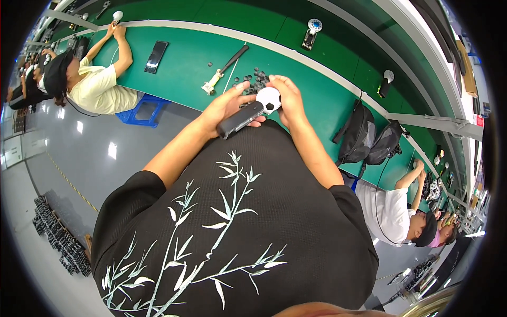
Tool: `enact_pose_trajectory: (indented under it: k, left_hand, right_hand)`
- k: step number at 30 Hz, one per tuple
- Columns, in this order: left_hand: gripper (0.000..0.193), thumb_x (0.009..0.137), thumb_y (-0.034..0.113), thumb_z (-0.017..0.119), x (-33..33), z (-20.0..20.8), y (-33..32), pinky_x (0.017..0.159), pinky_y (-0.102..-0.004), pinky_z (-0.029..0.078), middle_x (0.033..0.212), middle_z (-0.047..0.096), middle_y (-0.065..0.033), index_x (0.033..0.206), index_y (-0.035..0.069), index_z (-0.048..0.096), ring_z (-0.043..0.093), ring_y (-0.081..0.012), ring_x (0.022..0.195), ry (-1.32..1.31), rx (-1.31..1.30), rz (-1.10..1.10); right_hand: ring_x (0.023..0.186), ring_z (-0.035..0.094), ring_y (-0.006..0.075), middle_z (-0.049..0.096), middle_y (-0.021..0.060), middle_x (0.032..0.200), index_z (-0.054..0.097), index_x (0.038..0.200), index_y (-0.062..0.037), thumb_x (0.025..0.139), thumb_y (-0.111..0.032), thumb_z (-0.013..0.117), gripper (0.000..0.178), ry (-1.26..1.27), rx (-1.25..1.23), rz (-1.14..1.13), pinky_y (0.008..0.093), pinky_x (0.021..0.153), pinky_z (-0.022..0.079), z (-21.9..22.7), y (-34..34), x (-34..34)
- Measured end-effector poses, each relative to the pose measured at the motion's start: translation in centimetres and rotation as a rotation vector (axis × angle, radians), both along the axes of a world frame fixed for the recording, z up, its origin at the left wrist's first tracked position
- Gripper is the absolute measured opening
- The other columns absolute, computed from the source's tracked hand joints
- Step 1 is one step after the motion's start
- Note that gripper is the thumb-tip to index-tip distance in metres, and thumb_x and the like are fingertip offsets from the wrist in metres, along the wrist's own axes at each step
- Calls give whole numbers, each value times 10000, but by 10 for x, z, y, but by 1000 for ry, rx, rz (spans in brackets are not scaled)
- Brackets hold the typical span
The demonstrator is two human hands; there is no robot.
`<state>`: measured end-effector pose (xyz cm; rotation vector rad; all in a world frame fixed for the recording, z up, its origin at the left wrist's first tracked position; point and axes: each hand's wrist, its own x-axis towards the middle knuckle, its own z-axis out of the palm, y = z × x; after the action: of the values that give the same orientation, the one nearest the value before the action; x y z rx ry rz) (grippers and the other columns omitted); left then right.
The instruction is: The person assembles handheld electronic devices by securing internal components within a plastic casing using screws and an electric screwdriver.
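Note:
Close to my chest, at the near edge of the green table, is a handheld device with a black handle (240,120) and a round white head (269,99) patterned with black patches like a soccer ball. My left hand (228,108) is closed around the handle, its fingers partly hidden beneath it. Against the far right side of the ball-shaped head, my right hand (290,99) rests with curled fingers. Just beyond my hands lies a loose pile of small black pieces (257,77). Left of the pile are a black-handled tool (235,57) and a cream-coloured part (213,82).
A phone (156,57) lies farther left on the green table (185,79). Black backpacks (358,134) stand at the right. Behind the table's raised white rail is another device with a round blue-and-white head (315,25). Co-workers sit on both sides, one by a blue stool (142,112).

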<state>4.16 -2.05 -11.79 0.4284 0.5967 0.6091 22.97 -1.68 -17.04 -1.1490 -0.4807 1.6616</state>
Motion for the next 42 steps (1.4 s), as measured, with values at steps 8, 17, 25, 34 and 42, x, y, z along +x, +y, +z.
enact_pose_trajectory:
  k: [8, 17, 25, 34, 42]
  left_hand:
    - [583, 912, 356, 488, -9, -14, 0, 830, -409, 509, 1270, 451, -233, 1345, -10, 355, 595, -392, 1005, 8, -161, 120]
    - [432, 895, 228, 548, -19, -56, -13, 796, -350, 505, 1217, 522, -170, 1246, -12, 466, 615, -293, 946, 440, -22, 180]
    - [380, 862, 211, 604, -29, -71, -15, 767, -300, 502, 1127, 566, -154, 1166, -9, 541, 620, -241, 889, 542, -78, 163]
    - [218, 871, 160, 590, -31, -76, -18, 781, -292, 498, 1032, 627, -124, 1036, 17, 599, 617, -222, 895, 632, -77, 120]
    - [161, 871, 167, 607, -33, -72, -22, 784, -282, 493, 1005, 637, -118, 969, 39, 605, 616, -196, 890, 680, -53, 110]
  right_hand:
    - [617, 604, 179, 628, 97, 809, 575, 997, -79, 867, -315, 592, 271, 95, -218, 310, 221, 496, 457, -67, -3, 25]
    - [410, 512, 202, 589, 173, 666, 542, 890, -17, 789, -466, 546, 460, 243, -556, -79, 192, 249, 203, -198, -3, 152]
    - [657, 608, 231, 600, 178, 897, 466, 1117, 45, 894, -306, 548, 423, 86, -260, -743, 288, 546, 540, -125, 67, 267]
    - [650, 608, 235, 625, 137, 812, 546, 1080, -14, 839, -192, 589, 303, -774, -23, -123, 323, 580, 517, -188, 54, 121]
    - [695, 613, 317, 644, 142, 779, 599, 1037, -62, 777, -129, 621, 269, -1185, 215, 119, 403, 682, 500, -223, 58, 27]
